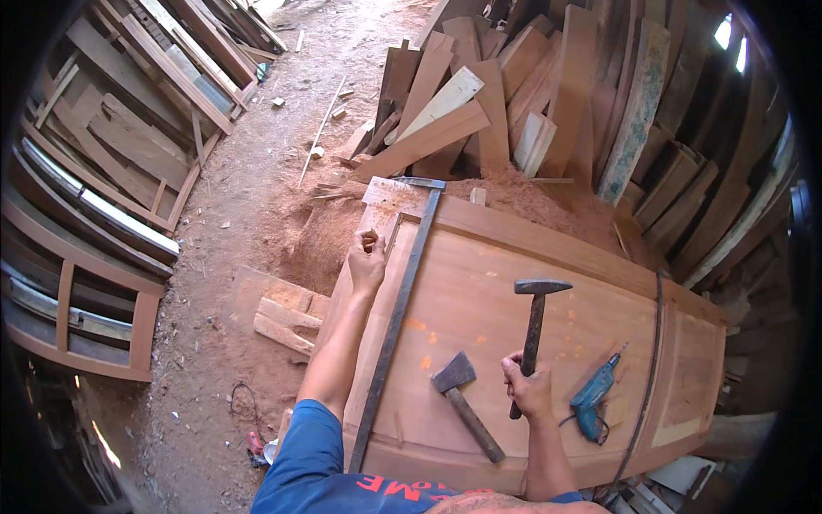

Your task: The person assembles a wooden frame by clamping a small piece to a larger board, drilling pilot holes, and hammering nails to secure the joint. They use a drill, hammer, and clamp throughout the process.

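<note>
The right hand [527, 387] grips a raised hammer [533, 325]; the left hand [367, 259], fist clenched, rests beside the bar clamp [396, 317] across the wooden door [479, 317]. Clamps are fitted; striking seems under way. A hatchet [467, 401] lies just left of the grip, a blue drill [592, 401] right.

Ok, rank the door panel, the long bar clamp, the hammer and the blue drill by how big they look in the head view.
1. Wooden door panel, by far the largest.
2. Long bar clamp, running across the panel.
3. Hammer, held in the right hand.
4. Blue drill, smallest; it lies at a similar depth to the hammer, so the ranking seems safe.
</note>
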Demonstrator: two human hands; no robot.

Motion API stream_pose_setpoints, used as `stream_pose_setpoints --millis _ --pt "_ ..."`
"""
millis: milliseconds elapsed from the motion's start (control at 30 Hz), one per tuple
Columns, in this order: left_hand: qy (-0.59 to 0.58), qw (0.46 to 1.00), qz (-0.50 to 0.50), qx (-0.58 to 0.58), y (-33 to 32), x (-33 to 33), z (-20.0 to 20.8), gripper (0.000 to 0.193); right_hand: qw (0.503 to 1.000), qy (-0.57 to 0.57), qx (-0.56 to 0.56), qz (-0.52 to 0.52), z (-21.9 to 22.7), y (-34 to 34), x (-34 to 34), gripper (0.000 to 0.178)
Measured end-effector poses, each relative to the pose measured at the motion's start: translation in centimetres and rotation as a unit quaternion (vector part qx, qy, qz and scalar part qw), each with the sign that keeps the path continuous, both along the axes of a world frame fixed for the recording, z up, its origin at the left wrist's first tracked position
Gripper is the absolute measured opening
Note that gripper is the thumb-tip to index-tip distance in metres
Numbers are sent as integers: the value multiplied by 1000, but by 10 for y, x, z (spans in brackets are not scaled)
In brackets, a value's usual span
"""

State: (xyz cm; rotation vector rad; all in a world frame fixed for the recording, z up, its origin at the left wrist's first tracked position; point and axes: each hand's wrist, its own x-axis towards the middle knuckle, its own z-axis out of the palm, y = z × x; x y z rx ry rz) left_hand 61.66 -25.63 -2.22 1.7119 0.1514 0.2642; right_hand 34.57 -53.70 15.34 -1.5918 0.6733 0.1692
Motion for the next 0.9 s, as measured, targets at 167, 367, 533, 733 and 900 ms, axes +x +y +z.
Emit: stream_pose_setpoints --millis 167,367,533,733,900 --pt "-27 999 22 15 0 45 -11 17 1000 23 0 0 -20 -9 8 19" --pt "-34 998 37 33 7 91 -37 13 999 46 17 3 -39 -7 28 21" --pt "-31 990 13 137 -11 117 -43 14 998 62 6 8 -48 -15 41 21" --pt "-31 987 -16 158 -13 147 -67 13 999 46 0 4 -50 -17 57 22" --pt "-119 962 14 245 -5 152 -90 14 998 56 -31 20 -52 -15 80 22"
